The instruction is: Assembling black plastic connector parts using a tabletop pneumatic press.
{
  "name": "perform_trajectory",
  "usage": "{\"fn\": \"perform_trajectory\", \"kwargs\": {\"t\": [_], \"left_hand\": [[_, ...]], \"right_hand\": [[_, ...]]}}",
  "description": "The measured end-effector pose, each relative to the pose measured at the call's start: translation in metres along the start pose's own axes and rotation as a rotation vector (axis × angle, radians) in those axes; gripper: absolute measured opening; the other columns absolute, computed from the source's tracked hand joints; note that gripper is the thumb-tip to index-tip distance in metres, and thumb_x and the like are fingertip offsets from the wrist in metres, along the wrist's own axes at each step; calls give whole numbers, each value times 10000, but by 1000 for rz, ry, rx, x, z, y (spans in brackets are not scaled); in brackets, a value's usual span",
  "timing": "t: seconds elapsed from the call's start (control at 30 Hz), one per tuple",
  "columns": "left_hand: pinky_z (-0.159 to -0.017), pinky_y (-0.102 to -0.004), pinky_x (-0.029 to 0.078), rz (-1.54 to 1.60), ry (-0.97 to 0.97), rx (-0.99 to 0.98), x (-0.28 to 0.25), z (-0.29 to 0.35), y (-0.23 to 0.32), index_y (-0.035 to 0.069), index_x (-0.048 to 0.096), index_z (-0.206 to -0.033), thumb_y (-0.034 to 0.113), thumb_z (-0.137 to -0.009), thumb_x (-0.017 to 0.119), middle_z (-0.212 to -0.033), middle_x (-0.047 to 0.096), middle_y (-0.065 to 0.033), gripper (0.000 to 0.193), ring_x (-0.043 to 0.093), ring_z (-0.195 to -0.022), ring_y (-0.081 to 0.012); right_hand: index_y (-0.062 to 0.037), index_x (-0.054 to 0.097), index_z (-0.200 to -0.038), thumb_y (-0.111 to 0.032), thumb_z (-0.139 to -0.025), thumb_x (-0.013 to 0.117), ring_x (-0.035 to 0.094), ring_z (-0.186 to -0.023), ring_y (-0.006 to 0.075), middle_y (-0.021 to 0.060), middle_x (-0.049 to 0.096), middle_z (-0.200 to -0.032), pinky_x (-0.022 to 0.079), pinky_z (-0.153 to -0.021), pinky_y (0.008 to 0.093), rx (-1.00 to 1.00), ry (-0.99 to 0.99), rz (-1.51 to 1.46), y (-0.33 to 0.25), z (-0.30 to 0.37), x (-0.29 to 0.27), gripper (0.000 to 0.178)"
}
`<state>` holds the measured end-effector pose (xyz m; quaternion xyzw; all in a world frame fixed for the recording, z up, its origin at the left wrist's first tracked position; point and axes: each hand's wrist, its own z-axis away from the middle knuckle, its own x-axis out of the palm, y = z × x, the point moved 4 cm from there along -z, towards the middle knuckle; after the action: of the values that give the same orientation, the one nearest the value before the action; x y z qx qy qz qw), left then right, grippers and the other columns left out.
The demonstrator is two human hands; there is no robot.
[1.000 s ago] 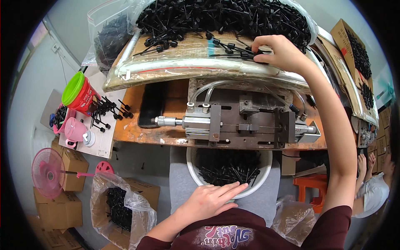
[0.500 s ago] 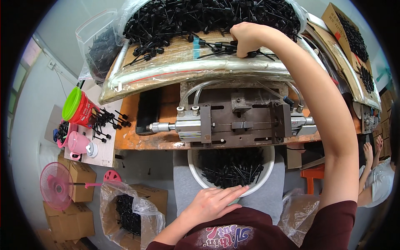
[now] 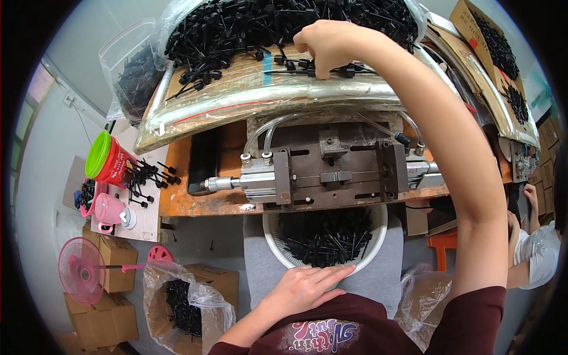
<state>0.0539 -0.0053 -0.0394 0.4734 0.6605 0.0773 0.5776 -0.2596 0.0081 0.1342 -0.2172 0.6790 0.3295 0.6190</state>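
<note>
My right hand [image 3: 332, 48] reaches far over the cardboard-covered tray [image 3: 236, 100], above a few black stemmed parts [image 3: 290, 67] lying at its front. Its thumb and forefinger are apart, with no part visible between them; the other fingers are hidden. Behind it rises a large heap of similar black parts [image 3: 236, 35]. My left hand [image 3: 305, 288] lies flat with fingers stretched out, the tips at the near rim of a white basket [image 3: 273, 248]. Black parts [image 3: 325, 236] fill that basket, which rests on my lap.
A metal clamping fixture [image 3: 336, 176] with air cylinders and hoses sits on the wooden bench between tray and basket. Left are a red and green bucket [image 3: 112, 160], a pink mug [image 3: 109, 210] and a pink fan [image 3: 81, 270]. Another person's arm [image 3: 520, 236] shows at right.
My right hand has lifted slightly off the front parts and moved left toward the heap, its thumb and forefinger spreading. My left hand has stayed in place. The view has shifted a little.
</note>
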Motion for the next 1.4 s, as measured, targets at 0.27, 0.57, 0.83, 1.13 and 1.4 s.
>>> {"fn": "perform_trajectory", "kwargs": {"t": [0.27, 0.57, 0.83, 1.13, 1.4], "left_hand": [[-614, -280, 552, -19, -10, -25, 0, 4, -2, 107, 609, -1231, 248, -774, 745, -987, 704, -44, 497, 673, -671, -191], [-639, -284, 560, 10, -5, -2, 5, 1, -3, 106, 616, -1220, 265, -779, 743, -992, 707, -58, 486, 684, -700, -201], [-654, -289, 562, 6, -19, -16, 3, 3, -1, 107, 616, -1223, 265, -776, 746, -1000, 707, -61, 492, 686, -711, -205], [-610, -266, 538, 1, 120, 24, -29, -7, 2, 65, 661, -1145, 222, -724, 791, -1011, 708, -74, 468, 680, -696, -180], [-947, -357, 449, 188, 815, 22, -126, -48, 8, -29, 467, -1330, 163, -663, 850, -1271, 561, -226, 793, 567, -1153, -272]], "right_hand": [[18, 668, -882, -27, -589, 696, 666, -875, 328, 187, 675, -862, 547, -752, 409, -43, 84, 53, -6, -10, 14, 297], [-22, 583, -988, -99, -700, 680, 583, -519, 189, 102, 612, -690, 498, -476, 316, -14, 136, -281, 25, 2, -4, 314], [-44, 684, -999, -66, -786, 630, 625, -615, 133, 77, 664, -743, 531, -586, 288, -54, 101, -511, 22, 14, -28, 221], [30, 667, -980, -28, -856, 620, 659, -667, 118, 87, 672, -796, 537, -606, 235, 207, 441, -1198, 75, 47, -30, 145], [-9, 670, -943, -108, -797, 705, 574, -510, 70, 58, 669, -867, 470, -500, 191, -88, 252, -1467, -1, 141, -9, 179]]}}
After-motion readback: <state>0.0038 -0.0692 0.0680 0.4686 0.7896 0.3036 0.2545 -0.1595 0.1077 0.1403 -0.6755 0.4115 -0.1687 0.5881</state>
